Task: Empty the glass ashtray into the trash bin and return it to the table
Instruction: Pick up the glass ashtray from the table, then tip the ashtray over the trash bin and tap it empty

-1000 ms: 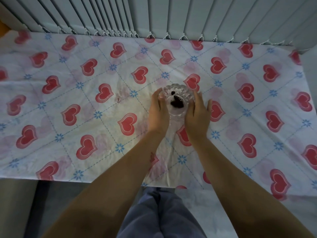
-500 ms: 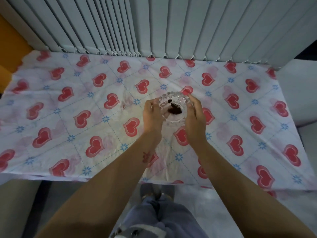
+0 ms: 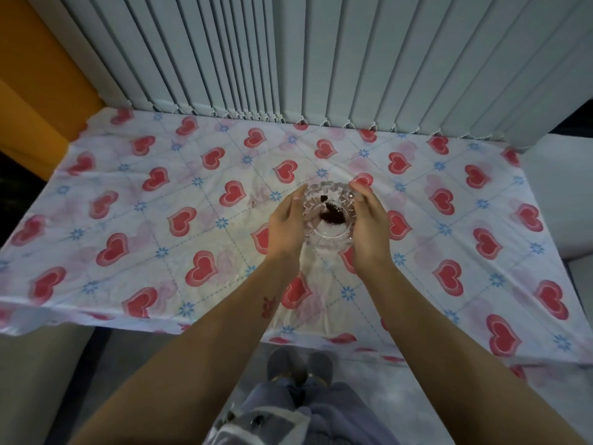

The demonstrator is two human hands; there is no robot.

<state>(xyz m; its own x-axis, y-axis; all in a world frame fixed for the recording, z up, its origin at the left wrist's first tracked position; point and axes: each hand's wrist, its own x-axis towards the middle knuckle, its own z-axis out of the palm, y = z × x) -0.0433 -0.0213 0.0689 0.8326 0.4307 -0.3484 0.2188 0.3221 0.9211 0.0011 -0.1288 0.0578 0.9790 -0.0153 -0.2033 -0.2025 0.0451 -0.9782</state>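
Note:
A clear cut-glass ashtray with a dark heap of ash and a small dark bit inside is held between both my hands above the table. My left hand cups its left side and my right hand cups its right side, fingers curled round the rim. The table wears a white cloth printed with red hearts and blue flowers. No trash bin is in view.
Grey vertical blinds hang along the table's far edge. An orange wall stands at the far left. Below the table's near edge I see pale floor, my grey trousers and slippers. A small dark crumb lies on the cloth.
My head has risen and drawn back, so the table looks smaller and the blinds fill more of the view. Both hands have closed round the ashtray and raised it slightly.

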